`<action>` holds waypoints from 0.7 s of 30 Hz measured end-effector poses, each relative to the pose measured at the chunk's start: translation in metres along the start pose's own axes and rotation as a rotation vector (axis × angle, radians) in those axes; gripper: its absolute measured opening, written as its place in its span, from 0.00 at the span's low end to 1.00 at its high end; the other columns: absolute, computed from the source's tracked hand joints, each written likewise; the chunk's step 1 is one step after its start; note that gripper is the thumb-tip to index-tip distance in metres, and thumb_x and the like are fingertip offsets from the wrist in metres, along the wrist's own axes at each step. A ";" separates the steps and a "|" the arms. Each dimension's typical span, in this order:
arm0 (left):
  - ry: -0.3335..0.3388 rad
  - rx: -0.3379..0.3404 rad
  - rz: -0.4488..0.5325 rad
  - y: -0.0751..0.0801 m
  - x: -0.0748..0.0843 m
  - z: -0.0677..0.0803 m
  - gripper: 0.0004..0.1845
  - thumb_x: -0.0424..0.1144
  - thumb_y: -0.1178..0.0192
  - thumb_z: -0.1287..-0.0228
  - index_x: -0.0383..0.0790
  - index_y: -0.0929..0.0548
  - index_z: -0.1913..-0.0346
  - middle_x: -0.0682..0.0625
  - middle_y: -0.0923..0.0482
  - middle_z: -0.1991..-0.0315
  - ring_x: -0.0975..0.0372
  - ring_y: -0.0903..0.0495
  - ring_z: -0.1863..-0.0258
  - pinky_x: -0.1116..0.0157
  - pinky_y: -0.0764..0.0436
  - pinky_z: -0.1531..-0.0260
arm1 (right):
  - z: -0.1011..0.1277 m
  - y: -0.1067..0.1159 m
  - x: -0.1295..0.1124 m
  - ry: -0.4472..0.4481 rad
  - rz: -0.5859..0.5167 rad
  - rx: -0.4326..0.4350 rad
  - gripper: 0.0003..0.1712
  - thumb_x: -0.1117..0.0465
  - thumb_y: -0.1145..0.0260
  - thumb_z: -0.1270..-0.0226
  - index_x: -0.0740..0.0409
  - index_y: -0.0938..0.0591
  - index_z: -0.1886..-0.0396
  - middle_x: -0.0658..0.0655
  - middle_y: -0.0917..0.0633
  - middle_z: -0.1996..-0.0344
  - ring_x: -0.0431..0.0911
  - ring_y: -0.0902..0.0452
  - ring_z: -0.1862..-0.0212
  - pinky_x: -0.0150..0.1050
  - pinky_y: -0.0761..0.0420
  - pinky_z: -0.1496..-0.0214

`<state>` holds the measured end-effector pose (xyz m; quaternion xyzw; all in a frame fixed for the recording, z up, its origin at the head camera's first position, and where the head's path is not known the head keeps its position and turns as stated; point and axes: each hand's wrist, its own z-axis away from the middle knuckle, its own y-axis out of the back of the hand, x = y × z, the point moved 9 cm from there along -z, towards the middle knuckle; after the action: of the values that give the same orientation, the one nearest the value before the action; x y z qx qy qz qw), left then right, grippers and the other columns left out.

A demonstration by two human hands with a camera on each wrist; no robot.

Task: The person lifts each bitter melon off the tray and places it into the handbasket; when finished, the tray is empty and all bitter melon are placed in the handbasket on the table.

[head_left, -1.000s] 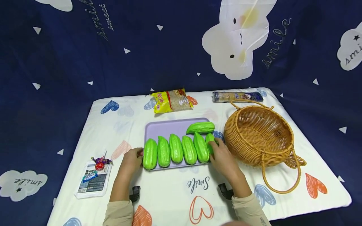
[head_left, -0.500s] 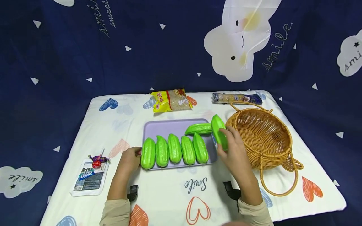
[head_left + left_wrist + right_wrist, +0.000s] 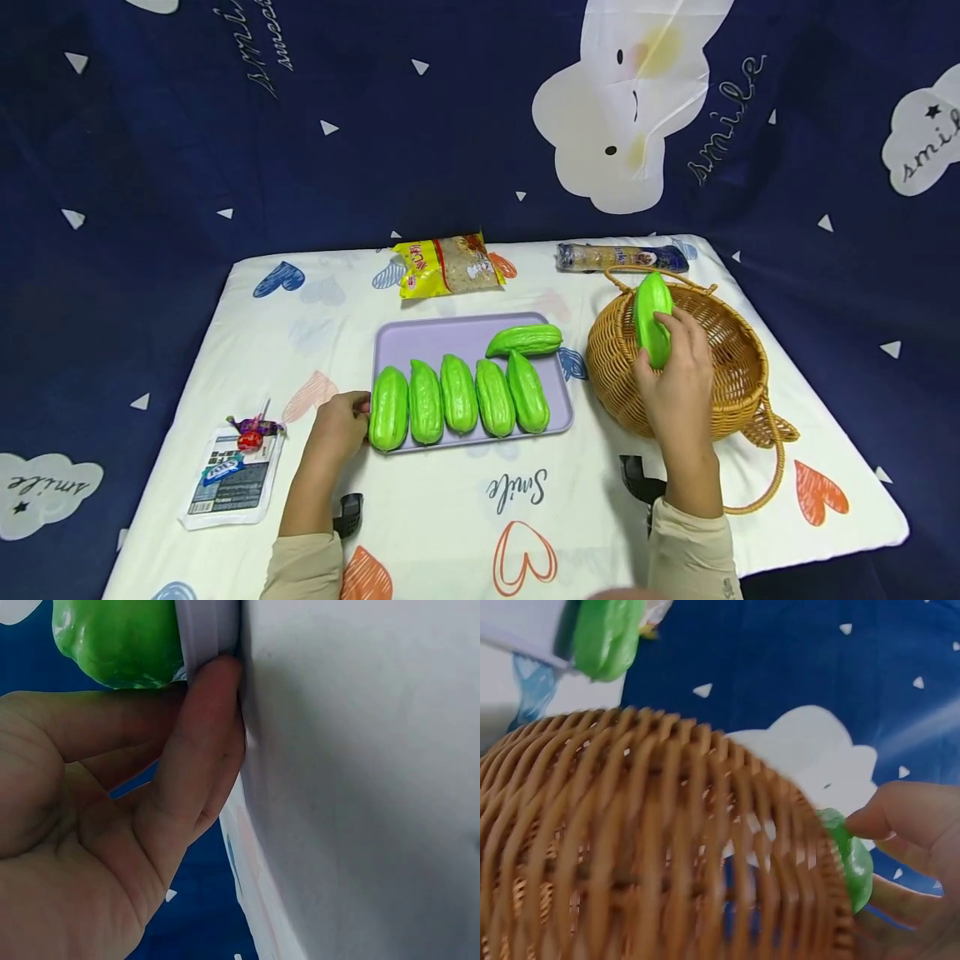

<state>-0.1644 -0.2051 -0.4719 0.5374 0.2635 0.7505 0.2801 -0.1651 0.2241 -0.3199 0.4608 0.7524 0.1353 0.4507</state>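
Observation:
My right hand (image 3: 681, 383) grips a bright green bitter melon (image 3: 651, 321) above the wicker basket (image 3: 618, 387). The right wrist view has this melon (image 3: 857, 866) partly hidden behind the basket's woven wall (image 3: 652, 847), with thumb and fingers around it. At the lower left corner of the lilac tray (image 3: 431, 337), my left hand (image 3: 339, 427) pinches the rim; a finger lies against the tray's edge (image 3: 214, 630) in the left wrist view. Several bitter melons (image 3: 459, 396) stand in a row along the tray's near side. Another melon (image 3: 525, 340) lies crosswise at its far right corner.
A yellow food bag (image 3: 450, 267) and a long clear-and-blue packet (image 3: 622, 257) lie at the back. On the left, a lollipop (image 3: 250, 441) and a blue-wrapped candy (image 3: 222, 470) rest on a flat white package (image 3: 232, 500). The basket's near handle (image 3: 776, 467) hangs down onto the cloth.
My right hand has lifted the rightmost melon of the row out of the tray and carried it right, over the basket. The left hand has stayed at the tray's corner.

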 end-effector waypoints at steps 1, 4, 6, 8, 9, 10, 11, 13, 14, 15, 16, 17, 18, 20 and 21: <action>0.001 0.000 -0.002 0.000 -0.001 0.000 0.21 0.26 0.51 0.34 0.24 0.26 0.39 0.34 0.20 0.54 0.51 0.20 0.61 0.60 0.20 0.66 | 0.000 -0.001 0.003 -0.009 0.006 -0.008 0.26 0.74 0.33 0.47 0.67 0.23 0.44 0.66 0.27 0.38 0.64 0.32 0.38 0.61 0.29 0.42; -0.003 0.004 -0.018 0.000 -0.001 -0.001 0.21 0.27 0.51 0.34 0.24 0.26 0.40 0.34 0.20 0.53 0.49 0.20 0.59 0.57 0.20 0.63 | 0.001 -0.005 0.010 -0.040 0.024 -0.037 0.26 0.73 0.34 0.46 0.67 0.23 0.44 0.67 0.28 0.38 0.64 0.33 0.38 0.61 0.31 0.41; -0.010 0.009 -0.033 0.000 -0.001 -0.001 0.21 0.27 0.51 0.34 0.24 0.25 0.40 0.34 0.20 0.53 0.48 0.21 0.58 0.55 0.21 0.60 | 0.002 -0.007 0.013 -0.054 0.032 -0.057 0.26 0.72 0.34 0.45 0.67 0.23 0.44 0.67 0.28 0.38 0.65 0.33 0.38 0.62 0.31 0.41; -0.016 0.014 -0.050 0.001 -0.001 -0.001 0.20 0.27 0.51 0.34 0.25 0.25 0.40 0.33 0.20 0.52 0.47 0.21 0.57 0.53 0.22 0.58 | 0.003 -0.009 0.015 -0.065 0.035 -0.074 0.26 0.72 0.34 0.44 0.66 0.24 0.43 0.67 0.28 0.38 0.65 0.33 0.38 0.62 0.31 0.41; -0.017 0.015 -0.055 0.001 0.000 -0.001 0.20 0.27 0.51 0.34 0.25 0.25 0.40 0.33 0.20 0.52 0.47 0.21 0.56 0.52 0.22 0.57 | 0.003 -0.010 0.016 -0.066 0.033 -0.080 0.26 0.72 0.34 0.44 0.66 0.24 0.42 0.67 0.28 0.38 0.65 0.34 0.37 0.62 0.31 0.41; -0.018 0.015 -0.058 0.001 0.000 -0.001 0.20 0.27 0.51 0.34 0.25 0.25 0.40 0.33 0.20 0.52 0.47 0.22 0.56 0.52 0.22 0.57 | 0.003 -0.010 0.016 -0.068 0.033 -0.087 0.26 0.71 0.35 0.43 0.66 0.24 0.42 0.67 0.29 0.38 0.65 0.34 0.37 0.62 0.31 0.41; -0.018 0.015 -0.060 0.001 0.000 -0.001 0.20 0.27 0.51 0.34 0.25 0.25 0.40 0.33 0.20 0.52 0.47 0.22 0.56 0.52 0.23 0.57 | 0.003 -0.011 0.017 -0.071 0.033 -0.093 0.26 0.71 0.35 0.43 0.66 0.24 0.42 0.67 0.29 0.38 0.64 0.34 0.37 0.63 0.31 0.41; -0.018 0.013 -0.060 0.001 0.000 -0.001 0.20 0.27 0.51 0.34 0.25 0.25 0.40 0.34 0.20 0.52 0.47 0.22 0.56 0.52 0.23 0.57 | 0.003 -0.011 0.017 -0.076 0.032 -0.103 0.27 0.71 0.35 0.43 0.65 0.25 0.41 0.67 0.29 0.38 0.64 0.34 0.37 0.63 0.32 0.41; -0.018 0.011 -0.059 0.001 0.000 -0.001 0.20 0.27 0.51 0.34 0.25 0.25 0.41 0.34 0.20 0.52 0.47 0.22 0.57 0.52 0.23 0.57 | 0.003 -0.012 0.018 -0.079 0.033 -0.108 0.27 0.71 0.36 0.42 0.65 0.25 0.41 0.67 0.29 0.37 0.65 0.34 0.37 0.63 0.32 0.41; -0.018 0.009 -0.058 0.001 0.001 -0.001 0.20 0.27 0.51 0.34 0.25 0.25 0.41 0.34 0.20 0.53 0.47 0.22 0.57 0.52 0.23 0.57 | 0.003 -0.012 0.018 -0.081 0.032 -0.113 0.27 0.71 0.36 0.42 0.65 0.25 0.41 0.67 0.29 0.37 0.65 0.34 0.37 0.63 0.32 0.41; -0.017 0.008 -0.057 0.001 0.000 -0.001 0.20 0.27 0.51 0.34 0.25 0.25 0.41 0.34 0.20 0.53 0.47 0.22 0.57 0.52 0.23 0.57 | 0.004 -0.012 0.019 -0.081 0.033 -0.117 0.27 0.71 0.36 0.42 0.65 0.25 0.41 0.67 0.29 0.37 0.65 0.34 0.37 0.63 0.32 0.40; -0.017 0.009 -0.057 0.001 0.000 -0.001 0.20 0.27 0.51 0.35 0.25 0.24 0.41 0.35 0.20 0.53 0.48 0.22 0.57 0.52 0.23 0.57 | 0.004 -0.012 0.019 -0.081 0.033 -0.119 0.27 0.71 0.36 0.42 0.65 0.25 0.40 0.68 0.30 0.37 0.65 0.35 0.37 0.63 0.33 0.40; -0.019 0.010 -0.055 0.001 0.000 -0.001 0.20 0.26 0.51 0.35 0.25 0.24 0.41 0.35 0.20 0.54 0.48 0.22 0.57 0.52 0.23 0.57 | 0.004 -0.012 0.019 -0.079 0.033 -0.122 0.27 0.71 0.36 0.42 0.65 0.25 0.40 0.68 0.30 0.37 0.65 0.35 0.36 0.63 0.34 0.39; -0.021 0.013 -0.053 0.000 0.000 -0.002 0.20 0.27 0.51 0.35 0.25 0.24 0.41 0.35 0.20 0.54 0.47 0.22 0.57 0.52 0.23 0.57 | 0.004 -0.012 0.018 -0.073 0.035 -0.122 0.27 0.71 0.36 0.41 0.65 0.26 0.40 0.68 0.30 0.37 0.65 0.36 0.36 0.63 0.34 0.38; -0.022 0.017 -0.051 0.000 0.000 -0.002 0.20 0.27 0.51 0.35 0.25 0.24 0.41 0.35 0.20 0.54 0.48 0.22 0.57 0.52 0.23 0.57 | 0.004 -0.012 0.018 -0.072 0.033 -0.120 0.27 0.71 0.37 0.41 0.64 0.26 0.39 0.68 0.30 0.37 0.65 0.36 0.36 0.62 0.34 0.38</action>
<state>-0.1664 -0.2058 -0.4723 0.5413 0.2804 0.7348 0.2973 -0.1717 0.2316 -0.3390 0.4497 0.7186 0.1709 0.5022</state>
